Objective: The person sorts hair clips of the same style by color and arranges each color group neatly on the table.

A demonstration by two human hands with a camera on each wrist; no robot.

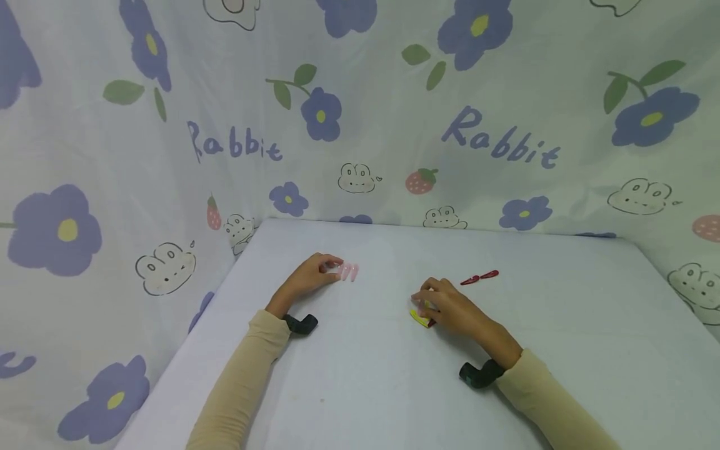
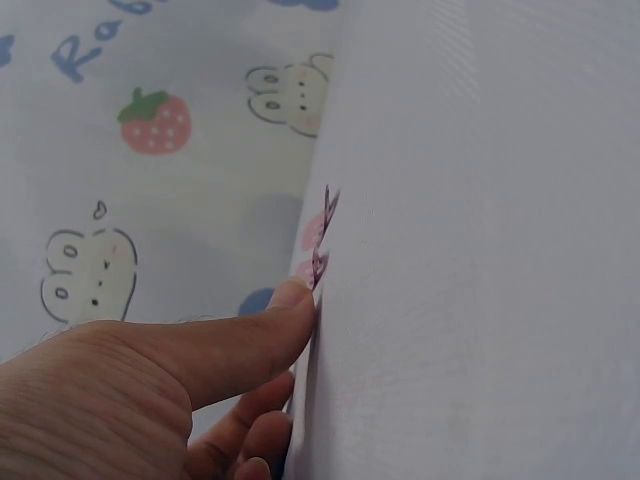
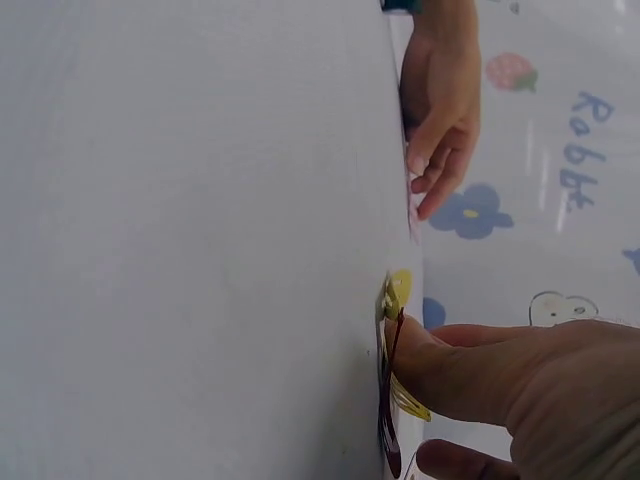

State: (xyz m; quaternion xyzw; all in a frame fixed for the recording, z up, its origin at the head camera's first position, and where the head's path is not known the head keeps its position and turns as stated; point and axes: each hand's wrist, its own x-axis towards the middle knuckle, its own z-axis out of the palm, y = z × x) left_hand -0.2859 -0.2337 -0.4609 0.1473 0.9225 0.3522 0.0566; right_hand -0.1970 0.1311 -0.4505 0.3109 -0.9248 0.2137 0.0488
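In the head view, my left hand (image 1: 311, 275) is at the left, its thumb and forefinger pinching the end of a small pink hair clip (image 1: 344, 271). A second pink hair clip (image 1: 354, 272) lies just right of it. The left wrist view has the thumb tip right at the pink clips (image 2: 316, 232). My right hand (image 1: 452, 309) is bent down over the table, thumb and fingers closed around a yellow hair clip (image 3: 400, 288). A dark red hair clip (image 3: 391, 430) overlaps the thumb's edge in the right wrist view. The fingers partly hide both.
Two red hair clips (image 1: 479, 277) lie end to end beyond my right hand. The table (image 1: 360, 375) has a white cover. Behind and to the left hangs a printed curtain (image 1: 371, 112) with flowers and rabbits. Dark straps (image 1: 480, 375) sit at both wrists.
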